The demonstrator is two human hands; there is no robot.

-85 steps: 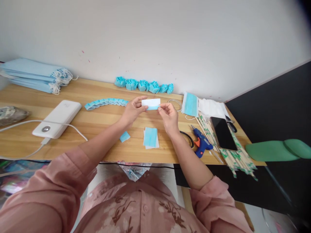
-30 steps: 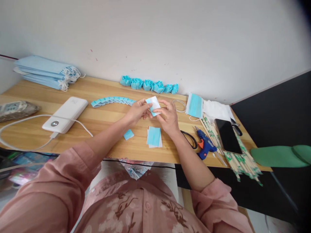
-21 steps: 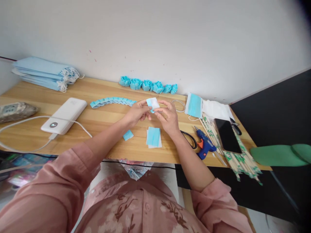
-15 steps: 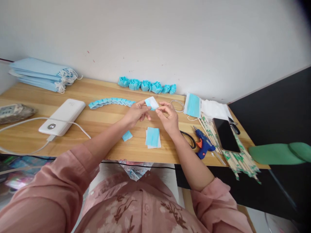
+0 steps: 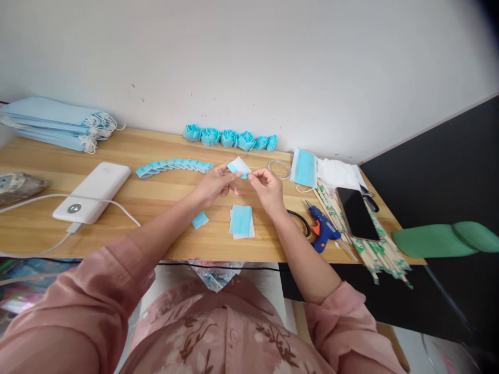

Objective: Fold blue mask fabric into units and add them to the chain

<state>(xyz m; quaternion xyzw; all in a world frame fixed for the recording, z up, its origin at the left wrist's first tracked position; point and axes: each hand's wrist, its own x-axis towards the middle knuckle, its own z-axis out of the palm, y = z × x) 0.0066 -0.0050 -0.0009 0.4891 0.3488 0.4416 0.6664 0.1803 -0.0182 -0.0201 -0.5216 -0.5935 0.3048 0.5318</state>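
Observation:
A small blue and white piece of mask fabric (image 5: 238,165) is held up over the wooden table (image 5: 156,200). My left hand (image 5: 217,182) grips its left and lower side between thumb and fingers. At its lower right corner, my right hand (image 5: 267,188) pinches the edge. Beneath the hands lies a stack of cut blue and white squares (image 5: 241,221), with a smaller blue piece (image 5: 200,219) to its left. A curved strip of folded blue pieces (image 5: 171,165) extends left from my left hand.
Blue fabric flowers (image 5: 228,138) line the wall. Masks (image 5: 50,122) and a power bank (image 5: 92,192) are left; a mask (image 5: 304,168), glue gun (image 5: 322,228), phone (image 5: 356,214), wrapped sticks (image 5: 380,259) and green bottle (image 5: 429,240) are right.
The held piece is tilted a little differently, with its right corner pinched by my right fingers. The whole view has shifted slightly, moving the table items left in the picture.

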